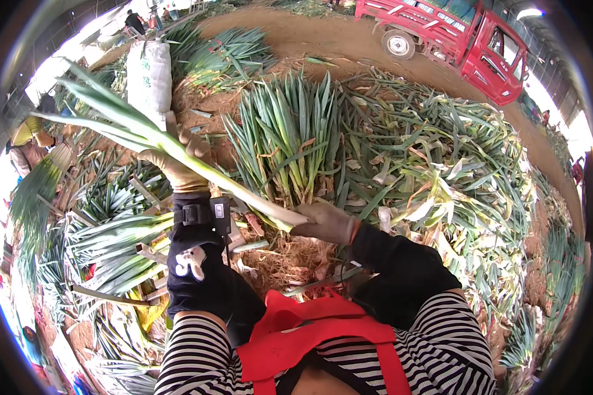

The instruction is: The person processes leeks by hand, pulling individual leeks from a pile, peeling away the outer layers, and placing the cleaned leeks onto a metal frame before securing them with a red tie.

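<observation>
A long leek (211, 172) with green leaves slants across in front of me, its leafy end to the upper left and its pale root end to the lower right. My gloved left hand (178, 164) is closed round the stalk where the leaves begin to fan out. At the root end, my gloved right hand (326, 222) is closed on the pale base. Just beyond, a thick bunch of leeks (290, 135) stands with its leaves upward. Below the held leek lies a heap of brown roots and trimmings (286, 260).
Stripped leaves (441, 171) pile up on the right. To the left, more leeks (122, 243) lie across a wooden frame (153, 253). A white sack (149, 79) stands at the far left, and a red truck (454, 39) at the far right. Another person (29, 148) is at the left edge.
</observation>
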A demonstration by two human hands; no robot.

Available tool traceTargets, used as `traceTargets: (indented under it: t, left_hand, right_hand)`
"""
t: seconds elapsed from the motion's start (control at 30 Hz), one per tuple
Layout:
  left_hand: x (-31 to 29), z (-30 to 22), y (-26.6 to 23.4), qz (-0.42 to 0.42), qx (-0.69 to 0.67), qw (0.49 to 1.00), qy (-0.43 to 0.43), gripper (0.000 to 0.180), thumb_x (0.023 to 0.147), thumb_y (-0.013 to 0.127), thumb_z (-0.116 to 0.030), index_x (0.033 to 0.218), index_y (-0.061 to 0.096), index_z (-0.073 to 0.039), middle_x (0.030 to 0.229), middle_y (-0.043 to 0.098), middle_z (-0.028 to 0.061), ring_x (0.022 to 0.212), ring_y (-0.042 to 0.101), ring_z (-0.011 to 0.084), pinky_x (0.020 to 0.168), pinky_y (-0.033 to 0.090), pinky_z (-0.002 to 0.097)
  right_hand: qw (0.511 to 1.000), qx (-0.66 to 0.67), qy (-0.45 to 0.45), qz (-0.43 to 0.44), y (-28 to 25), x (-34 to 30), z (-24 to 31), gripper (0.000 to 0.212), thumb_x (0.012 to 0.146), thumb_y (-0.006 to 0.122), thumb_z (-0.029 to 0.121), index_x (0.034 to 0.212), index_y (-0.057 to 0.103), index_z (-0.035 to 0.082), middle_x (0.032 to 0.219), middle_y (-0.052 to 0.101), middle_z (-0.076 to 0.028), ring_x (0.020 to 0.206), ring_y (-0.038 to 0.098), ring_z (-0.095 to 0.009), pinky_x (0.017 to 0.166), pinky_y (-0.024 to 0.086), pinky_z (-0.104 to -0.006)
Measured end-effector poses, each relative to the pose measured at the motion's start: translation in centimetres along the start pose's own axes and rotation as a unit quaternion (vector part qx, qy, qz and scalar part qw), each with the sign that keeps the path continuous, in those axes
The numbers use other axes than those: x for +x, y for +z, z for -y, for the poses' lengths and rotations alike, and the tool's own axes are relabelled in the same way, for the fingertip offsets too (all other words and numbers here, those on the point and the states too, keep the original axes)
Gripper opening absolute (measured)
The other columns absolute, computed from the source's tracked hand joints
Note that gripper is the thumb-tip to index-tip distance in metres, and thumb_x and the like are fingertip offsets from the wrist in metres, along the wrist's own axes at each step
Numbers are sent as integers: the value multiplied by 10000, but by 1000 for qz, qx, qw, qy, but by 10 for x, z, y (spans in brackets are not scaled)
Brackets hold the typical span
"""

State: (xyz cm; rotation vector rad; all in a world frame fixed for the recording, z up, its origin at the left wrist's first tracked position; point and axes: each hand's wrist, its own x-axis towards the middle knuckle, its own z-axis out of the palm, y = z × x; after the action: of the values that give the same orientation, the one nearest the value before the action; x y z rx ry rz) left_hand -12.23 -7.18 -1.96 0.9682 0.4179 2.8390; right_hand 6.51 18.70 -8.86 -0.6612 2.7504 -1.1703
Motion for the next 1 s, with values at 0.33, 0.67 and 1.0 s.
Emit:
traceTargets:
  t: [0.33, 0.67, 1.0]
  left_hand:
    - [-9, 13, -4, -225, 97, 969, -3, 1011, 485, 506, -917, 1031, 549, -66, 615, 474, -23, 563, 479, 145, 685, 485, 370]
    - [-8, 7, 7, -107, 4, 994, -18, 1038, 429, 625, -836, 1047, 542, -6, 596, 398, -52, 512, 396, 60, 503, 369, 214]
    - [-9, 12, 25, -150, 128, 979, 45, 1136, 495, 468, -909, 1164, 573, 3, 624, 415, -47, 512, 393, 84, 510, 383, 249]
  right_hand:
    - [958, -91, 20, -272, -15, -3, -12, 585, 740, 792, 298, 1197, 518, 57, 1010, 628, -130, 907, 642, -253, 748, 506, -348]
    - [992, 6, -5, -123, -18, -1, 8, 292, 854, 672, 248, 1022, 648, 10, 865, 645, -127, 836, 647, -227, 722, 488, -309]
    - [975, -85, -3, -203, 14, 10, 7, 160, 835, 594, 232, 842, 645, 80, 731, 620, -106, 685, 611, -316, 625, 476, -426]
